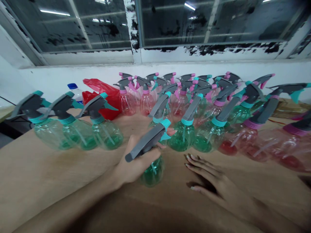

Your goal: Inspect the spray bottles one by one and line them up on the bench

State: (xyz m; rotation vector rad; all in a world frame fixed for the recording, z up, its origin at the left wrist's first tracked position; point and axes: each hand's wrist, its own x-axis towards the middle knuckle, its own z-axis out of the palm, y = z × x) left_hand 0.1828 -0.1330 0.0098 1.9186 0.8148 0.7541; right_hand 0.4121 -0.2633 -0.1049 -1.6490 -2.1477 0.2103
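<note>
My left hand [136, 161] is wrapped round the neck of a green spray bottle [153, 174] with a grey and turquoise trigger head. The bottle stands upright, or nearly so, low in the middle of the view; its collar is hidden by my fingers. My right hand [213, 178] rests palm down on the wooden table [175, 204], fingers stretched out and holding nothing. Just beyond it stand a green spray bottle [202, 142] and a pink spray bottle [228, 145]. Three more green bottles [108, 137] stand in a row at the left.
Several pink and green spray bottles [181, 106] crowd the back and right of the table. A red plastic bag [109, 97] lies at the back left, beside a blue-capped bottle [76, 92]. Behind are a white wall [60, 74] and windows [170, 26].
</note>
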